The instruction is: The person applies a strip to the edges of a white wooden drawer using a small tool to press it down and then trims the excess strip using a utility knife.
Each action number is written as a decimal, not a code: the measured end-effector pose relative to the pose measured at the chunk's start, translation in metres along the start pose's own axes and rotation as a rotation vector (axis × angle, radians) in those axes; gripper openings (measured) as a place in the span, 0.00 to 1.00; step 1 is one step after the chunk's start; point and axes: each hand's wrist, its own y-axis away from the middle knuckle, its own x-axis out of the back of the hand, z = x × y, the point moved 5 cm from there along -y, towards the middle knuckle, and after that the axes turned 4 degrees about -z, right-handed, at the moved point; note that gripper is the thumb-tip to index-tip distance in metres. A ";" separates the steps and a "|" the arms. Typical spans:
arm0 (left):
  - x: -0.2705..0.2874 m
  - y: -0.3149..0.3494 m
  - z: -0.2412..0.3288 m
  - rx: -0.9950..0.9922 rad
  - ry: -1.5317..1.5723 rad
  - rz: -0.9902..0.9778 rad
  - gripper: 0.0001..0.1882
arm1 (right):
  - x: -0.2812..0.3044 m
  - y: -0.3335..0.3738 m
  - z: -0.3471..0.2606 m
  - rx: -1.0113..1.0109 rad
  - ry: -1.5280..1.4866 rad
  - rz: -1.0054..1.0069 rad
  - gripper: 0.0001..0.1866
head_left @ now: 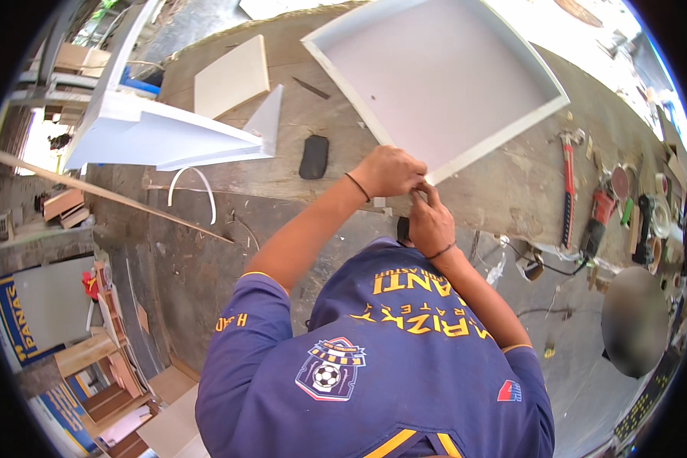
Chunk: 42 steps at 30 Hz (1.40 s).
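Note:
A shallow white box with a raised rim (443, 61) lies on the wooden workbench, one corner pointing toward me. At that near corner both hands come together. My left hand (389, 171) is closed, its fingertips pressed together at the rim. Just below it, my right hand (433, 223) is closed too, thumb and fingers pinched up against the left fingertips. Whatever lies between the fingers is too small or hidden to make out. A dark, flat oblong block (314, 157) rests on the bench to the left of my left hand.
To the left stand a pale board (233, 76), a white angled panel piece (168, 137) and a curled white strip (195, 172). A long thin wood strip (114, 195) slants there. Rightward lie a red-handled hammer (568, 183) and a red angle grinder (603, 210) with its cord.

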 end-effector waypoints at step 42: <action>-0.014 0.026 0.011 0.085 0.181 0.271 0.04 | 0.017 -0.018 0.045 0.133 -0.121 0.230 0.03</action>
